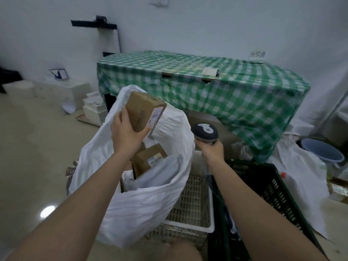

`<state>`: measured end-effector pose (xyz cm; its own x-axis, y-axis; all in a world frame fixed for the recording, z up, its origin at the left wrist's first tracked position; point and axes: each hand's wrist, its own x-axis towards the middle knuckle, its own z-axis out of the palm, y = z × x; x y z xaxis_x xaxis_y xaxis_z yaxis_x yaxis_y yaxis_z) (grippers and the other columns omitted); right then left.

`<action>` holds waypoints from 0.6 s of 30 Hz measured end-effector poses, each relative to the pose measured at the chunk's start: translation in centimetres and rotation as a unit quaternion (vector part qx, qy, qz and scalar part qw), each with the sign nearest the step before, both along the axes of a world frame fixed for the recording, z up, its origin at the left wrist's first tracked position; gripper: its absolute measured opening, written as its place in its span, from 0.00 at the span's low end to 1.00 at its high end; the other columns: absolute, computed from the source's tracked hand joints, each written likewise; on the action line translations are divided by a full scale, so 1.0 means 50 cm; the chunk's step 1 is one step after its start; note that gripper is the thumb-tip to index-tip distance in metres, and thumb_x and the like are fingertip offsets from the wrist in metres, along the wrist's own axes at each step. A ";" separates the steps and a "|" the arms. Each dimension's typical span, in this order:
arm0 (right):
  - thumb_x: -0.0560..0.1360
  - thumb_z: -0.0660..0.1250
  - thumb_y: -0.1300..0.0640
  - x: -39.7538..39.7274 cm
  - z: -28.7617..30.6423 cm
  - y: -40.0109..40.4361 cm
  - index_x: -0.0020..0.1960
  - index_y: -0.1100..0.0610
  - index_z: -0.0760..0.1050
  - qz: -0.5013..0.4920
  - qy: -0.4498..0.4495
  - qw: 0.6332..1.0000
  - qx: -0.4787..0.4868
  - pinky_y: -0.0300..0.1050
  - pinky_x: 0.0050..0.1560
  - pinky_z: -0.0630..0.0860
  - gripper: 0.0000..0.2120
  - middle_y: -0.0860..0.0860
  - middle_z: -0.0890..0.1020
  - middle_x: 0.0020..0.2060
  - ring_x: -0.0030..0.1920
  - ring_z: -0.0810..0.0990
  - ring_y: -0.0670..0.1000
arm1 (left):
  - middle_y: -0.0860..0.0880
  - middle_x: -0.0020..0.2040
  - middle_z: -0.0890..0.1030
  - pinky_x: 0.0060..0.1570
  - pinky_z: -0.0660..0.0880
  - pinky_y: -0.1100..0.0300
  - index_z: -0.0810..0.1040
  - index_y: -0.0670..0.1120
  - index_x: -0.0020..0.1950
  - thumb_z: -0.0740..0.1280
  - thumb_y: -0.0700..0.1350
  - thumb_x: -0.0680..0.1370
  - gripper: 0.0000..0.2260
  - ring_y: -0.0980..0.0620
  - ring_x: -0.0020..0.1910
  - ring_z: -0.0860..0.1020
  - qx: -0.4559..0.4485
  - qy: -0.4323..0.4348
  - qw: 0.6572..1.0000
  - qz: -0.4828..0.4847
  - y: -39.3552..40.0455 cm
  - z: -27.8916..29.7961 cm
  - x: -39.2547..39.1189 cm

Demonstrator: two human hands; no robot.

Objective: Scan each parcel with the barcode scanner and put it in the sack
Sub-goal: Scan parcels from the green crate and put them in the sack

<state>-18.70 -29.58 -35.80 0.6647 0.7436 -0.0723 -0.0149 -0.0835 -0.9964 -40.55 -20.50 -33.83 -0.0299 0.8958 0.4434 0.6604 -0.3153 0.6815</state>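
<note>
We see the left hand (125,133) gripping a brown rectangular cardboard parcel (144,111), thumb on its near right edge, fingers curled round the left edge. The parcel is tilted, white label on its right face, held above the open mouth of the white woven plastic sack (131,208). Inside the sack: another brown cardboard box (148,159) with a label, a grey plastic mailer (160,174) just at its 5 o'clock.

Right hand (211,147) at 3 o'clock of the sack, fingers wrapped round the handle of the dark grey barcode scanner (204,132), head up.

White plastic lattice crate (190,202) beneath the sack. Black plastic crate (271,187) at its 3 o'clock. Green-and-white checked cloth-covered table (216,87) at 12 o'clock.
</note>
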 end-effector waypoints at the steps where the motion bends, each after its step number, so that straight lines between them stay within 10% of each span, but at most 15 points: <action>1: 0.71 0.74 0.59 -0.002 -0.008 0.015 0.59 0.59 0.76 0.000 -0.004 1.000 -0.015 0.47 0.50 0.73 0.18 0.52 0.78 0.45 0.48 0.77 0.53 | 0.41 0.76 0.56 0.72 0.60 0.46 0.49 0.45 0.79 0.73 0.57 0.72 0.45 0.40 0.74 0.57 0.015 0.075 0.997 0.006 0.026 -0.010 -0.009; 5: 0.69 0.75 0.55 0.002 -0.046 0.049 0.46 0.54 0.76 0.006 -0.041 0.997 -0.064 0.52 0.53 0.77 0.10 0.54 0.81 0.44 0.50 0.80 0.56 | 0.40 0.78 0.40 0.73 0.49 0.40 0.44 0.50 0.79 0.70 0.56 0.74 0.44 0.36 0.76 0.41 -0.127 0.380 0.915 -0.042 0.091 -0.088 -0.001; 11: 0.70 0.75 0.61 0.036 -0.068 0.045 0.61 0.62 0.75 0.031 -0.021 0.998 -0.052 0.49 0.54 0.76 0.20 0.55 0.80 0.50 0.51 0.79 0.55 | 0.42 0.79 0.49 0.73 0.53 0.42 0.49 0.51 0.78 0.61 0.42 0.79 0.31 0.39 0.77 0.47 -0.140 0.403 0.899 -0.102 0.099 -0.126 0.055; 18: 0.72 0.73 0.62 0.051 -0.078 -0.003 0.53 0.64 0.77 0.023 0.022 0.998 -0.060 0.43 0.42 0.75 0.12 0.54 0.81 0.38 0.40 0.79 0.51 | 0.44 0.71 0.65 0.67 0.66 0.46 0.63 0.42 0.68 0.65 0.47 0.78 0.22 0.42 0.72 0.61 -0.078 0.414 0.906 -0.034 0.089 -0.121 0.076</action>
<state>-16.13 -29.72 -39.69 0.6238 0.7580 -0.1905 -0.0519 -0.2030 -0.9778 -36.77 -16.05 -39.88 0.3125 0.9368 0.1571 0.9485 -0.3166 0.0016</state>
